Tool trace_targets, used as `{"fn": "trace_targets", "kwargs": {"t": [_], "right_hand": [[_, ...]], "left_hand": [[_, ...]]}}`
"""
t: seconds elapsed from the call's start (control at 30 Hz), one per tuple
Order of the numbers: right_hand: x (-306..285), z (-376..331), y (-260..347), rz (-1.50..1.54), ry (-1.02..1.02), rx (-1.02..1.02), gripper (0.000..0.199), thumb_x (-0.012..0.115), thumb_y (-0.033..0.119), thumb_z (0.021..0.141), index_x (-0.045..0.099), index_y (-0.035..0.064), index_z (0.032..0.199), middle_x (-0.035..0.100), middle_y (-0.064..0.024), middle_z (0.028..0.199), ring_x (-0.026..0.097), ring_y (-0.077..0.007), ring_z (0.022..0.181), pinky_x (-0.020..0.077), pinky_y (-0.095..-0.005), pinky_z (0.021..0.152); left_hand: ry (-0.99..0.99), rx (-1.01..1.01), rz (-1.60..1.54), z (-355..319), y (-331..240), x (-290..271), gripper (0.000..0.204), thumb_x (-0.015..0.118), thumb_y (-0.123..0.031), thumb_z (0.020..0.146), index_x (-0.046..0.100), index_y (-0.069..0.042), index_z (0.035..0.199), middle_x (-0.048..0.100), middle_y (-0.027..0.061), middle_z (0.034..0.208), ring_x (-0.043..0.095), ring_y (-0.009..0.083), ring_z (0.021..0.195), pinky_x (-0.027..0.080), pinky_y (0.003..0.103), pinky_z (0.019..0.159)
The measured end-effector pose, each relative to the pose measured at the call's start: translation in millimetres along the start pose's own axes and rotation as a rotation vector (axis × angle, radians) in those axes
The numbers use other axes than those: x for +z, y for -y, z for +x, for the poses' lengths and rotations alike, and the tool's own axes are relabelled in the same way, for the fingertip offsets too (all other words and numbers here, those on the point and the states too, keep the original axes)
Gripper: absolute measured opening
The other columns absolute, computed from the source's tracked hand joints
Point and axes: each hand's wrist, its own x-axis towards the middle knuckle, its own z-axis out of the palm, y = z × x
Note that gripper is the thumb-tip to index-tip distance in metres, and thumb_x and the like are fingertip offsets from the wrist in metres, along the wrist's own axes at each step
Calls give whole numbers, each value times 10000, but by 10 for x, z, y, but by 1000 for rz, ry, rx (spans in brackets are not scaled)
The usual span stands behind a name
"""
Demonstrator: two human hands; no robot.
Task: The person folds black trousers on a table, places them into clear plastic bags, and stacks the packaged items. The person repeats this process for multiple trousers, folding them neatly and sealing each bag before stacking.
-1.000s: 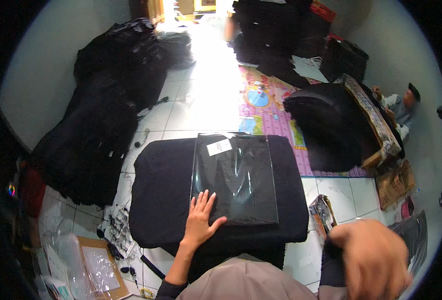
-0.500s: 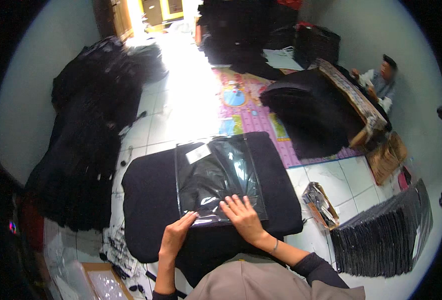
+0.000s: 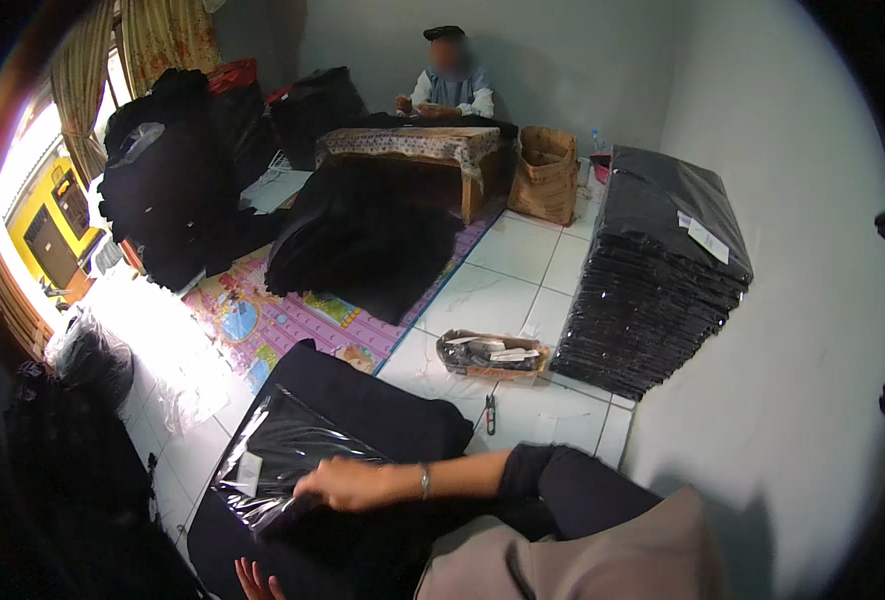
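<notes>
A flat black folded cloth in a clear plastic bag [image 3: 327, 432], with a white label at one corner, lies tilted across a black cloth-covered surface [image 3: 362, 395]. My right hand [image 3: 347, 485] reaches over from the right, its fingers curled closed at the near edge of the bag; the fingertips are partly hidden. At the lower edge, my left hand [image 3: 257, 582] shows only its fingers, stretched and apart, holding nothing. Its palm is cut off by the picture's rim.
A tall stack of bagged black packs [image 3: 652, 290] stands by the right wall. Near it are a small box of tags [image 3: 492, 355] and thread snips [image 3: 490, 415]. Ahead, a person [image 3: 452, 90] sits behind a low table [image 3: 412, 145]. Black cloth heaps [image 3: 362, 240] lie around.
My view has swung to the right. My right hand, earlier flat on the bag, is now curled at its edge. My left hand has left the bag and dropped toward the lower rim.
</notes>
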Motion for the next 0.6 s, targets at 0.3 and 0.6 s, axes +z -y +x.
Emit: {"fn": "trace_targets", "kwargs": {"t": [0.3,0.6], "right_hand": [[-2945,-849,1181,-859,-504,45,320,661,59,786,654,96,1103,690,-139,1016,663,-327,937,515,-389,861],[-3520,-2657,1845,-1439,-1132,457,464,445,-43,880,646,205,1218,663,-81,1182,646,-287,1063,489,-400,925]], "left_hand": [[-29,101,502,-89,443,-104,334,625,-165,908,627,17,1187,593,222,1249,567,373,1141,433,412,1007],[-43,94,492,-66,527,-83,274,621,-171,910,671,4,1115,592,224,1251,565,383,1141,436,416,998]]}}
